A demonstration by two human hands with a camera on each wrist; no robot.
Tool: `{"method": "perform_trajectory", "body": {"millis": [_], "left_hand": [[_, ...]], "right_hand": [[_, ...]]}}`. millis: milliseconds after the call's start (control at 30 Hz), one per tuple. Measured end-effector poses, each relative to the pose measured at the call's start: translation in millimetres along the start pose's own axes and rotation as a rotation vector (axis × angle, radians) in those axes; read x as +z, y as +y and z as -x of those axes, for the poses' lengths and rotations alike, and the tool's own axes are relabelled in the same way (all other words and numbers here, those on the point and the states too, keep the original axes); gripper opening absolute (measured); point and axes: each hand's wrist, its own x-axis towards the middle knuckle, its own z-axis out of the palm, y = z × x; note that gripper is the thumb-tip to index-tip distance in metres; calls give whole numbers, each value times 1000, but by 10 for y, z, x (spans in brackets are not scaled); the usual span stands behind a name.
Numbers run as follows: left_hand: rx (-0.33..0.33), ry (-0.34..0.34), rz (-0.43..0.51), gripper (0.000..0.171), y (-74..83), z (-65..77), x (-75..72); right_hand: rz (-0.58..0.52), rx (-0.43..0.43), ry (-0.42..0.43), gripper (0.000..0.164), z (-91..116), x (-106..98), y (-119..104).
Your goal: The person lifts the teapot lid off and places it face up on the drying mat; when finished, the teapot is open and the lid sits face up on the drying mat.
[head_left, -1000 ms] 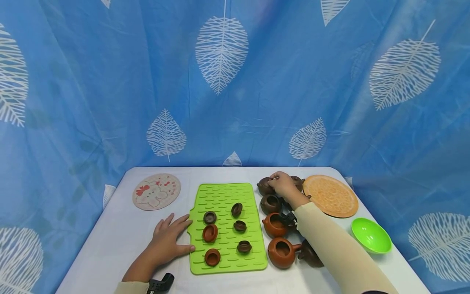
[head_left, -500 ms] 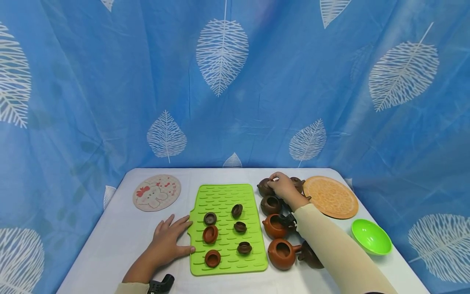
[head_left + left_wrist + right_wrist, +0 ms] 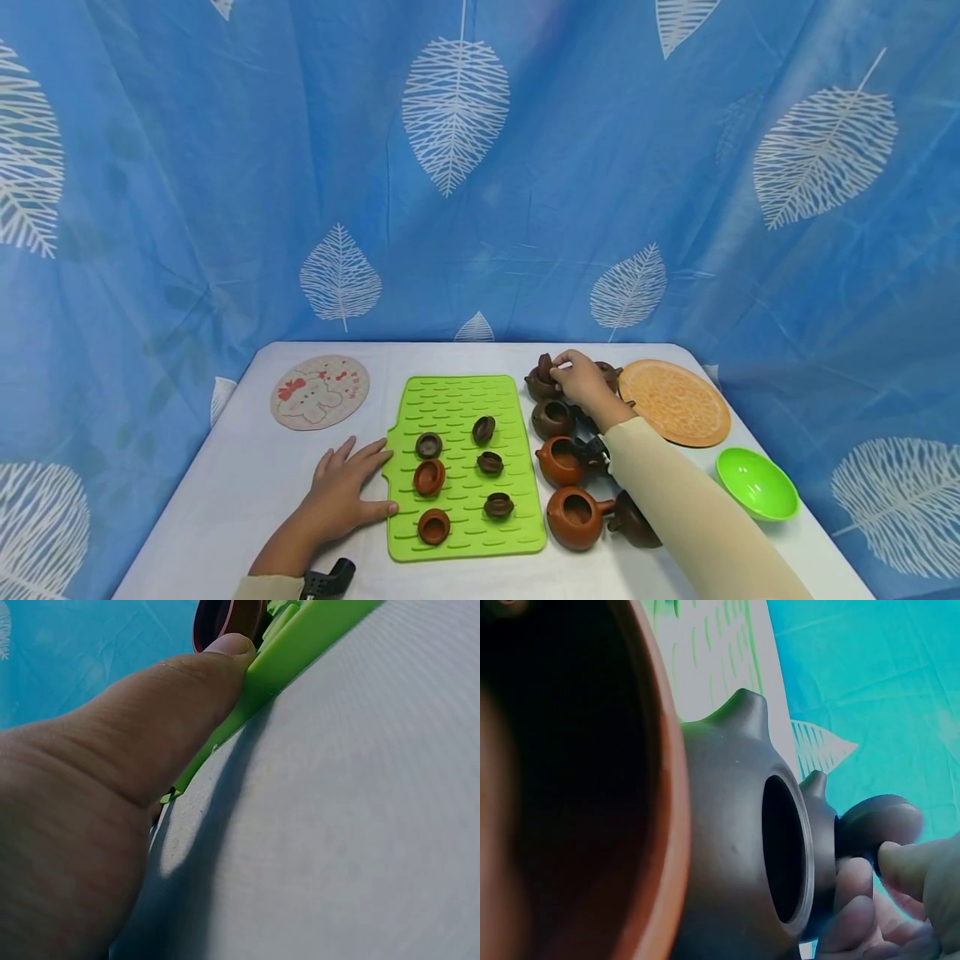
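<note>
My right hand (image 3: 583, 383) pinches a dark brown teapot lid (image 3: 544, 367) by its knob. The lid stands tilted up over the mouth of the farthest dark teapot (image 3: 537, 388); the right wrist view shows the lid (image 3: 885, 817) on edge at that opening. My left hand (image 3: 341, 492) lies with fingers spread at the left edge of a green ridged mat (image 3: 461, 400), fingertips and thumb right at its rim. Several lids lie on the mat, among them a reddish-brown lid (image 3: 433, 527) and a dark lid (image 3: 498, 504).
Lidless teapots line the mat's right side, including a dark one (image 3: 553, 417) and a reddish one (image 3: 576, 517). More dark teapots, such as one (image 3: 636, 523), are partly hidden by my right arm. An orange round mat (image 3: 678, 404), green bowl (image 3: 757, 483) and bunny mat (image 3: 321, 392) lie farther out.
The lid in my right hand has come up from the far teapot's mouth and tipped on edge. My left hand has stayed in place.
</note>
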Motion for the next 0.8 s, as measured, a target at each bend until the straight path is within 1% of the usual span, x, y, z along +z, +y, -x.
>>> {"method": "perform_trajectory", "body": {"millis": [133, 300, 433, 533, 667, 800], "left_hand": [[-2, -3, -4, 97, 2, 0, 1], [1, -4, 4, 96, -1, -4, 0], [7, 3, 0, 96, -16, -2, 8], [10, 8, 0, 96, -26, -7, 18], [3, 6, 6, 97, -25, -17, 22], [1, 5, 10, 97, -18, -23, 14]], "right_hand": [[-39, 37, -8, 22, -21, 7, 3], [-157, 74, -44, 30, -49, 17, 49], [-244, 73, -71, 32, -54, 37, 61], [-351, 74, -85, 32, -57, 56, 54], [-500, 95, -100, 32, -57, 88, 29], [-617, 94, -117, 33, -50, 125, 4]]}}
